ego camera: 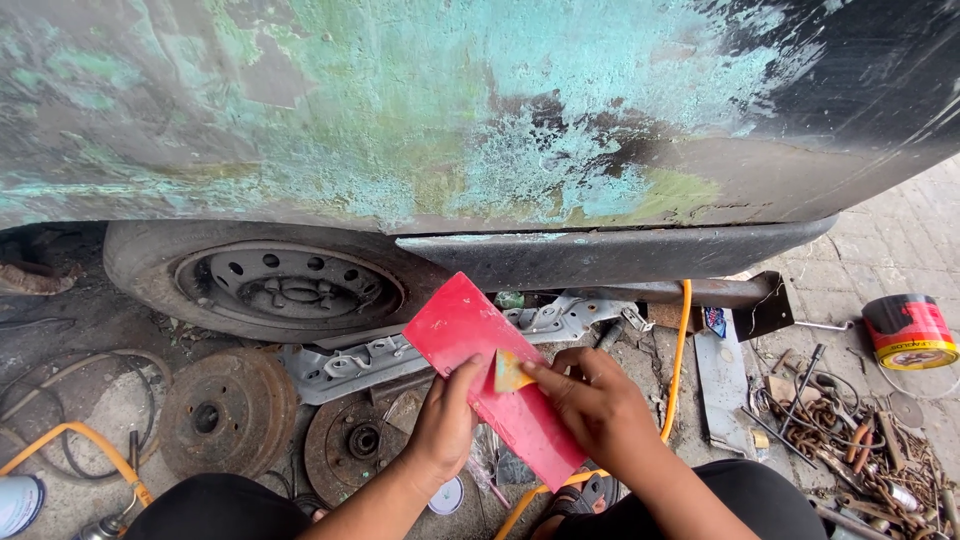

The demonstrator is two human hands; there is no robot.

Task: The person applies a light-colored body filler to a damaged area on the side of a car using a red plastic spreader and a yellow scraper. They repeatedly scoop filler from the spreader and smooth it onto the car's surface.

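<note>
My left hand (443,425) grips a flat red rectangular board (470,345) by its lower edge, thumb on top, holding it tilted in front of me. My right hand (595,400) pinches a small yellow scraper (511,373) and presses it against the red board's surface. Both hands are above my knees in dark trousers. Just beyond the board rises the sanded car body panel (450,110), patchy green, grey and black.
A car wheel (270,285) stands under the body at left. Two rusty brake drums (225,410) lie on the ground by a grey metal bracket (360,360). An orange hose (682,350) runs past. A red tin (910,330) and scrap metal tools (860,440) sit at right.
</note>
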